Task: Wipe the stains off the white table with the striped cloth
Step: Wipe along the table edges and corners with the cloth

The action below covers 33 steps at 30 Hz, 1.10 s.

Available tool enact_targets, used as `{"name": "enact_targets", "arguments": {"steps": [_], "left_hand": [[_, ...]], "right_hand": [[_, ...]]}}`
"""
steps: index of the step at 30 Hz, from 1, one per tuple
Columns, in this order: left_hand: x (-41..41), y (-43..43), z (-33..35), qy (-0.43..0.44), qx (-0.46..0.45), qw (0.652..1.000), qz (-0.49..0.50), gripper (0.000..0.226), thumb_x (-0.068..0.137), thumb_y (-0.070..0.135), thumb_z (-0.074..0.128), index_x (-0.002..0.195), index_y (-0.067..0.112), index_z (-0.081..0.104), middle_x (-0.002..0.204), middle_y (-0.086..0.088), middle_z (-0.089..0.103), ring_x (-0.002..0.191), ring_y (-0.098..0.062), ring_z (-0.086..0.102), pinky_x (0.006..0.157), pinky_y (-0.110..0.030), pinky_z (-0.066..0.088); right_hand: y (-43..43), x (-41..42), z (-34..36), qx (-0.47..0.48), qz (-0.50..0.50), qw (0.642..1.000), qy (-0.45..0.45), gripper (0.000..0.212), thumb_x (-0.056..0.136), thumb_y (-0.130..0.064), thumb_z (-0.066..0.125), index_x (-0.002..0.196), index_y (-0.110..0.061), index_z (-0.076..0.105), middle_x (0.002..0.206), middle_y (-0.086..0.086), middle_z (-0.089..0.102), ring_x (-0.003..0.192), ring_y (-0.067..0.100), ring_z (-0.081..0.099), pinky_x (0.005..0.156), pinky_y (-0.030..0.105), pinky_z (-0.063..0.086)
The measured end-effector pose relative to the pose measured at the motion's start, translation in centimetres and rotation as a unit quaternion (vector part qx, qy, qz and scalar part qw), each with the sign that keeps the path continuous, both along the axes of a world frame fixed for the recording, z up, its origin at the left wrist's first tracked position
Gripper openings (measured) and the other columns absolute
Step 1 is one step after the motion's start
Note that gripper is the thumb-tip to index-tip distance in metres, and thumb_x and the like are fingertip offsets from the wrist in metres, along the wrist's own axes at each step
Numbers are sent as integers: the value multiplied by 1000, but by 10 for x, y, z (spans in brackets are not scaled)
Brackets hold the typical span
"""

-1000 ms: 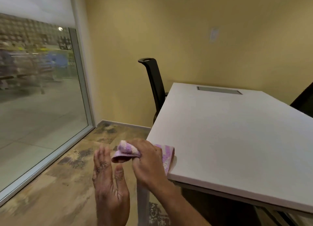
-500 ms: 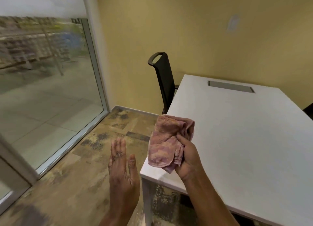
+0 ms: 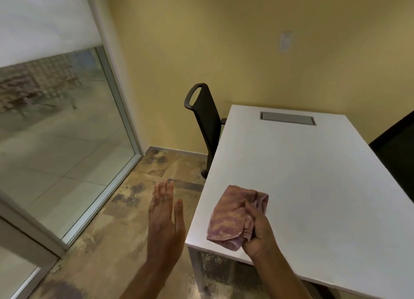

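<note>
My right hand grips the bunched striped cloth, fingers curled round its right edge; the cloth hangs to the left of that hand, over the near left corner of the white desk. My left hand is flat and holds nothing, left of the desk, above the mottled floor. A black chair stands at the desk's far left side, against the yellow wall.
</note>
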<state>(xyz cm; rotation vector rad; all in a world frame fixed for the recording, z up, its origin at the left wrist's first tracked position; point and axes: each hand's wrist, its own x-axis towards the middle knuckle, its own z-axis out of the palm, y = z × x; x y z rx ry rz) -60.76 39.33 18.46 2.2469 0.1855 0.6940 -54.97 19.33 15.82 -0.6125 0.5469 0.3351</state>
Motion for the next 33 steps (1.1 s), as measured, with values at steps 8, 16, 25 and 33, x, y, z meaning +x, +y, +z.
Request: {"name": "enact_targets", "arguments": {"steps": [8, 16, 25, 33], "left_hand": [[38, 61, 19, 51, 7, 994, -95, 58, 106, 44, 28, 161, 30, 23, 169, 15, 14, 157, 4, -1, 128, -39, 14], [74, 135, 50, 73, 11, 978, -195, 60, 104, 45, 29, 161, 27, 27, 169, 14, 17, 157, 2, 2, 126, -30, 10], [161, 136, 59, 55, 50, 952, -297, 58, 106, 47, 26, 161, 29, 27, 169, 19, 14, 156, 6, -2, 125, -33, 12], [261, 87, 60, 75, 100, 907, -403, 57, 107, 48, 26, 160, 28, 26, 168, 16, 14, 157, 1, -1, 129, -34, 11]], "right_hand": [[43, -4, 25, -65, -84, 993, 48, 11, 98, -21, 67, 108, -17, 67, 116, 20, 70, 106, 45, 66, 105, 61, 48], [94, -1, 54, -87, -183, 977, 61, 4, 100, -20, 63, 100, -24, 65, 111, 16, 68, 103, 43, 63, 108, 62, 45], [107, 42, 42, -122, -240, 960, 74, 22, 104, -30, 58, 119, -14, 59, 130, 23, 61, 121, 49, 58, 110, 61, 45], [90, 102, 7, -61, -319, 940, 102, 37, 93, -22, 73, 126, -7, 64, 124, 26, 70, 112, 47, 66, 103, 64, 50]]}}
